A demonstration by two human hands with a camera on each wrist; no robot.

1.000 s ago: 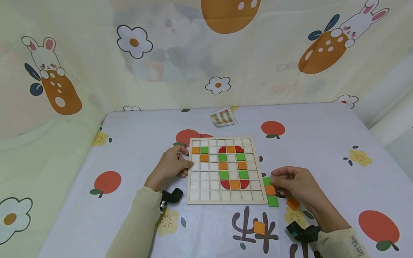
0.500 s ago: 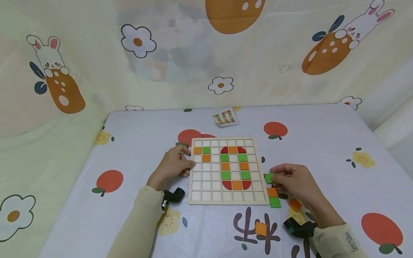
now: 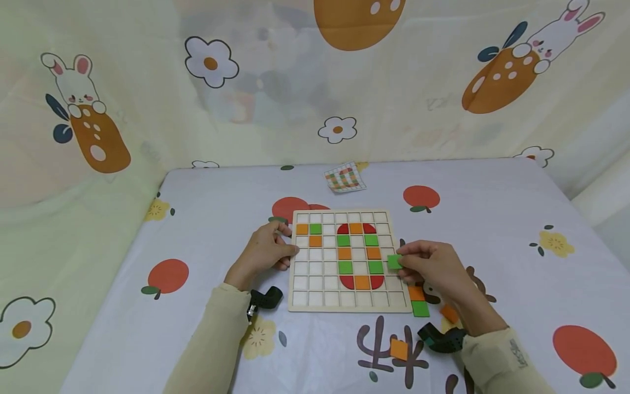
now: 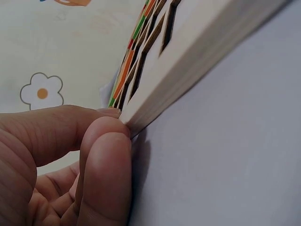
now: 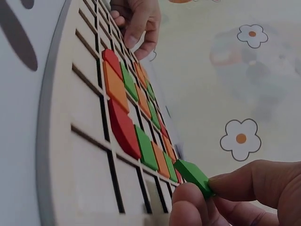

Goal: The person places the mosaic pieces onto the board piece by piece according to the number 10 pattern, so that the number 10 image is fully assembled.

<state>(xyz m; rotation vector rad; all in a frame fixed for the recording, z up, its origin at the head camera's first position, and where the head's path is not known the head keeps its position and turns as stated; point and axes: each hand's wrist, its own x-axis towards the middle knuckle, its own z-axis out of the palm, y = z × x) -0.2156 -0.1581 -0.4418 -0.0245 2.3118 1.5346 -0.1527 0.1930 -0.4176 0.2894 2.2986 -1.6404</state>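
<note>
A square wooden grid board (image 3: 316, 299) lies flat, with orange, green and red tiles set in some of its cells. My left hand (image 3: 262, 250) holds the board's left edge; in the left wrist view its fingertips (image 4: 107, 165) are right at the pale wooden rim. Over the right side of the board, my right hand (image 3: 435, 268) pinches a square green tile (image 3: 394, 262) between thumb and fingers. The right wrist view shows that green tile (image 5: 194, 178) tilted, above the grid cells.
A green tile (image 3: 420, 309) and an orange tile (image 3: 416, 294) lie against the board's right edge. One orange tile (image 3: 399, 349) lies nearer the front, another (image 3: 449, 314) beside the right wrist. Behind the board is a small pattern card (image 3: 345, 178). Printed cloth covers the table.
My right hand has picked up the green tile from beside the board and carried it left over the board's right edge. The left hand stays at the left edge.
</note>
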